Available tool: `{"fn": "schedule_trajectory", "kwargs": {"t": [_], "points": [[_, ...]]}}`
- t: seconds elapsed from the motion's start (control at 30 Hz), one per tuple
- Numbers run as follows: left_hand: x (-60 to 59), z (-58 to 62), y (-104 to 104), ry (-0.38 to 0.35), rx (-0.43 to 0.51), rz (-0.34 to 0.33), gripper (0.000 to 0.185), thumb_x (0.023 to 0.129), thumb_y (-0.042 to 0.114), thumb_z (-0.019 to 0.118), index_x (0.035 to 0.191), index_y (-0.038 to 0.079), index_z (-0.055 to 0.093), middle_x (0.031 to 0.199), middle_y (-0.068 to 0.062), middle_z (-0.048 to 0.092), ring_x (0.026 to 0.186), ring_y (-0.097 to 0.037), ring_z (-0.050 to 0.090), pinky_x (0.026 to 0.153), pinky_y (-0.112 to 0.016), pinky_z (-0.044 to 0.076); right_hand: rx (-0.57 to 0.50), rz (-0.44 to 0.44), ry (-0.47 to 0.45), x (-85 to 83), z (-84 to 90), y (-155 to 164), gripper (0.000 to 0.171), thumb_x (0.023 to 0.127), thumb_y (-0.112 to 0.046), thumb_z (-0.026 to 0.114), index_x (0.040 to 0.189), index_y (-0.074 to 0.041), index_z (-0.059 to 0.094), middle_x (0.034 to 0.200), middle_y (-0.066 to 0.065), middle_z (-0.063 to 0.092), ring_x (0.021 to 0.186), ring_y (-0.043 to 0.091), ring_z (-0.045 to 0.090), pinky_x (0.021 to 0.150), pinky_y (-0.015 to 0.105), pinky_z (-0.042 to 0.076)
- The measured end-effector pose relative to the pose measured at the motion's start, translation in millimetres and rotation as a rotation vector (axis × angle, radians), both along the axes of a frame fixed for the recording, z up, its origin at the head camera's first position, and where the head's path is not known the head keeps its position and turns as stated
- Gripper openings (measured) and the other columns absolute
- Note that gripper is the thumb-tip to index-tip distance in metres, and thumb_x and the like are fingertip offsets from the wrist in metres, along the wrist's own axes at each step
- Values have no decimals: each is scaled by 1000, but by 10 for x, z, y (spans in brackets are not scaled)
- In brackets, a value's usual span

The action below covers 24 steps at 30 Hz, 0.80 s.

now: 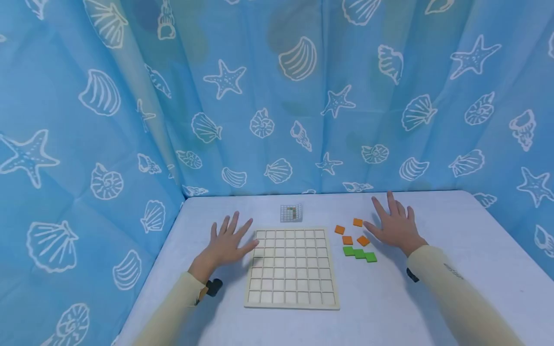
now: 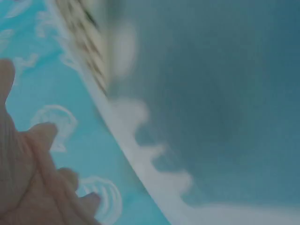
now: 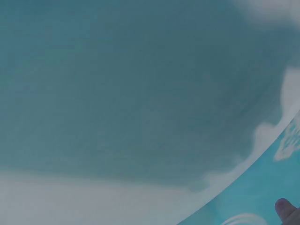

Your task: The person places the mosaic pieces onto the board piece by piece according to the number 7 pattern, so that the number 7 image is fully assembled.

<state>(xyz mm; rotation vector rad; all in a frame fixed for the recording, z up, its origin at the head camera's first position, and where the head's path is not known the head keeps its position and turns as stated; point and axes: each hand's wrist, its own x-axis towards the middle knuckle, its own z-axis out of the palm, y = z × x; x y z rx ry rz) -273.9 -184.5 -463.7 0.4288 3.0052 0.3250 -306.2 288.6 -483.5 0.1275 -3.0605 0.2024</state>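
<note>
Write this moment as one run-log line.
left hand: open, beside grid board | right hand: open, by orange tiles | green piece: untouched

From my head the light is even and soft; my hands throw faint shadows on the table (image 1: 433, 298), and the curtain (image 1: 65, 144) bends at the edges. My 2 wrist views are dim, smeared with blur beside that curtain.

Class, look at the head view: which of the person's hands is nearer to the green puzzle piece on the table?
The right hand is nearer: it lies flat just above and right of the green puzzle piece. The left hand rests across the wooden grid board, at its left edge.
</note>
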Motion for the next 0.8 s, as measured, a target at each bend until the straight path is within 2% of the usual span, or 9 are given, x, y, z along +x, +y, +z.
{"fn": "schedule_trajectory", "kwargs": {"t": [0.07, 0.23, 0.37, 0.5, 0.6, 0.7, 0.8], "points": [[70, -3, 92, -56, 38, -41, 81, 92, 68, 48, 158, 28, 23, 167, -14, 3, 153, -43, 3, 117, -71, 1, 9, 21, -4, -45, 5, -111, 90, 91, -57, 57, 158, -11, 18, 162, 30, -1, 141, 57, 16, 112, 77, 5], [261, -36, 236, -181, 138, -136, 87, 83, 57, 72, 152, 16, 39, 163, -16, 23, 149, -44, 21, 115, -72, 13, 33, 110, 4, -77, -2, -384, 88, 89, -56, 62, 155, -10, 28, 160, 30, 13, 140, 52, 26, 113, 74, 15], [385, -78, 270, -245, 170, -155, 89, 75, 49, 83, 147, 12, 47, 160, -18, 31, 148, -45, 24, 114, -73, 15, 29, 163, -9, -73, 11, -609, 79, 87, -51, 67, 149, -9, 41, 155, 27, 29, 139, 48, 31, 113, 69, 23], [436, -121, 267, -231, 146, -141, 92, 71, 46, 87, 148, 14, 47, 161, -16, 30, 148, -44, 23, 115, -72, 15, -6, 187, -28, -98, 25, -786, 64, 85, -46, 73, 134, -7, 58, 138, 22, 50, 127, 41, 46, 106, 63, 38], [433, -126, 282, -219, 148, -130, 92, 70, 45, 88, 147, 15, 48, 161, -15, 31, 148, -43, 24, 115, -72, 15, -46, 194, -66, -142, 30, -839, 47, 85, -38, 76, 118, -6, 68, 117, 16, 61, 107, 33, 56, 94, 55, 48], [420, -130, 296, -215, 148, -124, 92, 69, 46, 88, 147, 16, 48, 161, -14, 32, 149, -42, 24, 115, -72, 15, -93, 159, -132, -200, -4, -853, 37, 87, -31, 75, 112, -4, 71, 107, 12, 64, 94, 26, 58, 89, 48, 53], [421, -119, 299, -213, 145, -123, 92, 69, 47, 88, 147, 16, 49, 161, -13, 32, 149, -42, 25, 115, -71, 15, -154, 104, -182, -248, -44, -866, 35, 88, -26, 74, 113, 0, 70, 107, 13, 63, 91, 25, 57, 88, 45, 55]]}}
